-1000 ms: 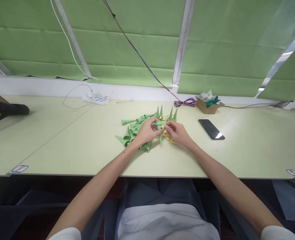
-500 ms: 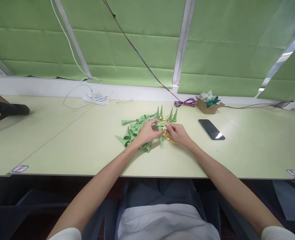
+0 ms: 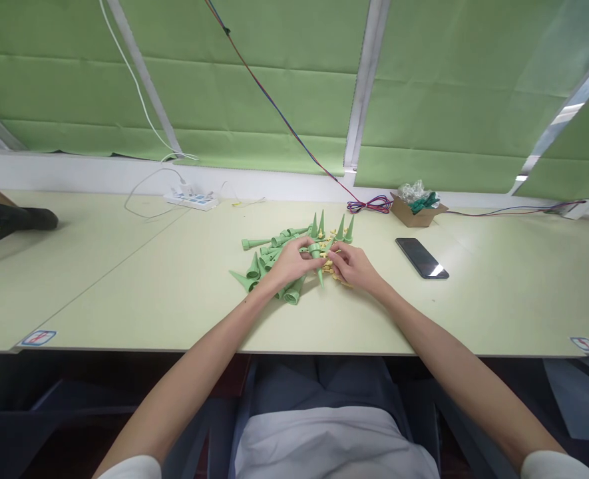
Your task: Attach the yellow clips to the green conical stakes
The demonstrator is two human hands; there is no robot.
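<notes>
A heap of green cone-shaped plastic spikes (image 3: 269, 256) lies in the middle of the pale table (image 3: 124, 286), with small yellow pieces (image 3: 335, 274) beside it. My left hand (image 3: 289, 265) is closed round one green spike (image 3: 318, 258) that points down toward me. My right hand (image 3: 355, 266) pinches at the top of that same spike, fingers pressed together; what it holds there is too small to make out. Several green spikes (image 3: 331, 229) stand upright just behind the hands.
A black phone (image 3: 421, 257) lies to the right. A small cardboard box (image 3: 416, 209) with plastic bits sits behind it, beside coiled red-blue cable (image 3: 371, 205). A white power strip (image 3: 192, 198) is at the back left. A dark object (image 3: 17, 217) rests at the far left.
The right hand has closed in from the right until its fingertips meet the top of the spike held in the left hand. The left hand has hardly moved.
</notes>
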